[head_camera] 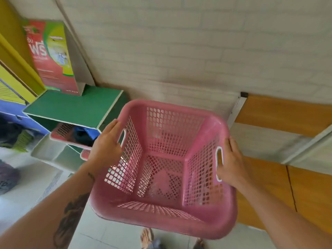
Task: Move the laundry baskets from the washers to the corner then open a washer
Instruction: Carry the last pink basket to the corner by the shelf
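An empty pink laundry basket [161, 216] with perforated walls hangs in the air in front of me, above the tiled floor. My left hand [106, 142] grips its left handle slot from outside. On the opposite side my right hand [231, 162] holds the right handle slot. A second pink basket [62, 132] with dark clothes inside sits in the cubby under the green shelf at the left. No washer is in view.
A green shelf unit [71, 106] stands at the left with a red and green poster [50, 56] leaning on it. A white brick wall [179, 51] is straight ahead. A wooden bench [287, 112] runs along the right. My feet [147, 238] show below.
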